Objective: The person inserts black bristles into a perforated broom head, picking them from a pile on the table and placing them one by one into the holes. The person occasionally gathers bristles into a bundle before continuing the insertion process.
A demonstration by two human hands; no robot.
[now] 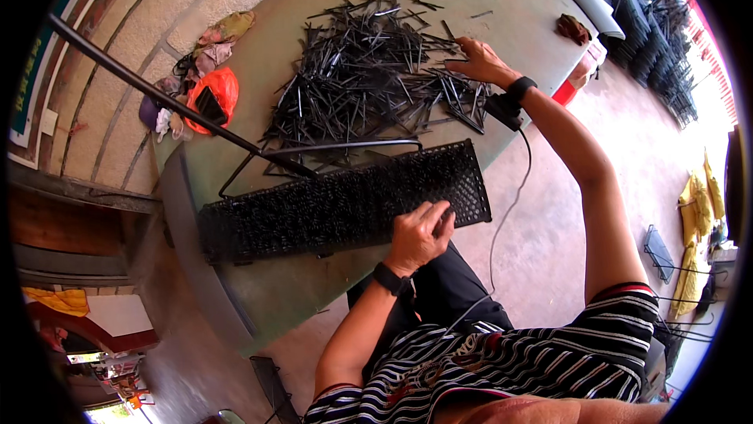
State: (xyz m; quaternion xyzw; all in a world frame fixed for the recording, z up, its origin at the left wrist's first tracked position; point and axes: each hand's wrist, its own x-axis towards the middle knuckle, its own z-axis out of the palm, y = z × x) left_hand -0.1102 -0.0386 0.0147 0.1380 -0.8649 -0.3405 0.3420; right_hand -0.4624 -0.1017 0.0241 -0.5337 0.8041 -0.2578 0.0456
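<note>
Brick-patterned wall runs down the far left, with a small pale plate (49,121) fixed to it, rectangular and too small to read. Next to it, at the table's left edge, lies an orange plastic bag (213,94) with something dark inside, among crumpled rags (220,38) in pink, tan and purple. A long black rod (157,94) slants from the upper left down across the greenish round table (259,63), ending at a bent wire frame (337,147) that rests on the upper edge of the black mesh tray (337,206).

This long perforated tray lies across the table's near side, tilted slightly up to the right. The left hand (420,234) rests on its lower right part, fingers curled inward against the mesh with the thumb on top; whether it pinches anything small I cannot tell.

Beyond the tray spreads a wide heap of thin black metal strips (369,63), piled loosely over the table's middle. The right hand (485,61) reaches into the heap's right edge, palm down, fingers spread and laid flat on the strips, not closed around any. Both wrists wear black bands, and a dark cable hangs from the right one.

On the far right a dark red cloth (573,29) sits near the table rim, and stacked black wire racks (663,47) stand on the floor.
</note>
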